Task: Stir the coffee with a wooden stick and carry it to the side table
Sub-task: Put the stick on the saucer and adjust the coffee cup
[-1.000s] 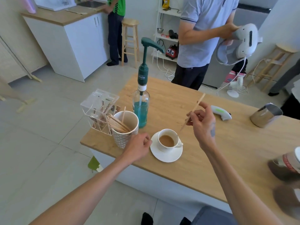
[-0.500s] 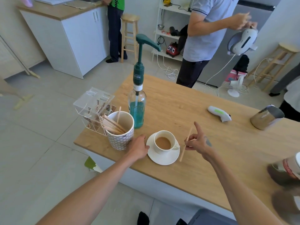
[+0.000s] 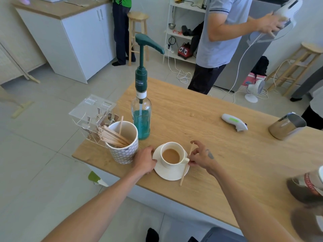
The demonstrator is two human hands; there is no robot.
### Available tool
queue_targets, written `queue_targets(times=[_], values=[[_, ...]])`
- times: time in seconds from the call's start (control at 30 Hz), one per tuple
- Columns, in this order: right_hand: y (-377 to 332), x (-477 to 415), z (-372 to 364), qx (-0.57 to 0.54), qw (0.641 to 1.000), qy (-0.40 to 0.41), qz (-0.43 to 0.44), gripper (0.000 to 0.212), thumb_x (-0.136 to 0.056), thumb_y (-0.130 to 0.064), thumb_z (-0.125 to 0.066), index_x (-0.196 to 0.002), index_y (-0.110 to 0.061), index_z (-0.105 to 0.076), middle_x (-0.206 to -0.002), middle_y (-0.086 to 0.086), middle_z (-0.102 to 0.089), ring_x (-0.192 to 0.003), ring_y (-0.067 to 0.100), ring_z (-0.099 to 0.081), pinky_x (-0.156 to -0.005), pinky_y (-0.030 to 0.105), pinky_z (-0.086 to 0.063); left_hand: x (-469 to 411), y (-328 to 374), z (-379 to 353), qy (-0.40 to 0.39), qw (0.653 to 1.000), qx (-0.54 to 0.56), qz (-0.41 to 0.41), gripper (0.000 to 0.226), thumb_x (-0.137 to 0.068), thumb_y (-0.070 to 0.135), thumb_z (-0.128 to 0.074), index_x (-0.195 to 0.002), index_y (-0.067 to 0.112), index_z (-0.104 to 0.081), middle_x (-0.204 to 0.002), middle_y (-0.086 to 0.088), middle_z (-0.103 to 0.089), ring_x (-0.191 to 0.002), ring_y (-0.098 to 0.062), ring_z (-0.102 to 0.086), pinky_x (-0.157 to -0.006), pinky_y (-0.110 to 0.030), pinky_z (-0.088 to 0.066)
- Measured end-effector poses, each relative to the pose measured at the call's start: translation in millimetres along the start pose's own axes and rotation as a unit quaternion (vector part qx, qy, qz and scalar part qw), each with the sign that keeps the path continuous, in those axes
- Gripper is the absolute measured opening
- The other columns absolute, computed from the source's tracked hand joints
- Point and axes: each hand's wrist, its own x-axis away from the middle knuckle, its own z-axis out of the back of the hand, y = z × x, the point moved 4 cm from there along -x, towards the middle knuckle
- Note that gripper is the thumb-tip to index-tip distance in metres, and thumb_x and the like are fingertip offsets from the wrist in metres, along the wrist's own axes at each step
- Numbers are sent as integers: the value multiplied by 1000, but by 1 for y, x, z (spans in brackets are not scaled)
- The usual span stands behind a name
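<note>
A white cup [image 3: 167, 165] of milky coffee stands on a white saucer [image 3: 167, 175] near the front left of the wooden table [image 3: 218, 165]. My left hand [image 3: 144, 161] has its curled fingers closed on the saucer's left rim. My right hand [image 3: 201, 158] is just right of the cup's handle and pinches a thin wooden stick [image 3: 183, 173]. The stick slants across the saucer's right rim, its lower end over the table and its upper end at my index fingertip. It is outside the cup.
A patterned cup [image 3: 122, 154] of several sticks, a clear acrylic box [image 3: 90, 116] and a green pump bottle [image 3: 141, 123] stand left of the saucer. A white hand-held device [image 3: 234, 122], a steel pitcher [image 3: 286, 126] and a blurred jar [image 3: 309, 187] are to the right. A person [image 3: 218, 41] stands behind the table.
My right hand has come down from head height with the stick and moved left to the cup's handle. The stick now lies across the saucer's rim. My left hand stays at the saucer.
</note>
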Motion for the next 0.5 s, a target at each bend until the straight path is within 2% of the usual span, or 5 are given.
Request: queue_targets(times=[0.1, 0.23, 0.37, 0.5], values=[[-3, 0, -5, 27, 1000, 9, 12, 67, -75, 3, -77, -135, -17, -53, -79, 8, -57, -65, 15, -58, -62, 30, -60, 1, -1, -2, 2, 1000, 4, 1, 44, -92, 16, -75, -133, 19, -61, -109, -7, -74, -71, -23, -78, -60, -39, -67], [-10, -2, -10, 88, 995, 18, 48, 63, -75, -4, -77, -135, -16, -58, -82, 3, -60, -72, 14, -53, -69, 31, -48, -2, -6, -2, 5, 1000, 23, 7, 41, -91, 14, -76, -130, 19, -62, -109, -8, -74, -78, -26, -78, -62, -41, -67], [-7, -3, -15, 101, 994, 8, 46, 65, -77, -9, -81, -137, -13, -56, -81, 3, -58, -72, 13, -51, -69, 26, -45, -2, -8, -4, 9, 1000, 29, 7, 39, -89, 15, -76, -126, 18, -64, -111, -7, -74, -89, -30, -77, -74, -45, -67], [-5, -9, -20, 119, 992, 4, 45, 67, -78, -12, -81, -139, -10, -55, -78, 6, -52, -71, 15, -47, -65, 28, -39, -2, -8, -5, 26, 1000, 14, 10, 37, -90, 16, -75, -125, 20, -63, -112, -9, -70, -92, -34, -76, -74, -47, -66]])
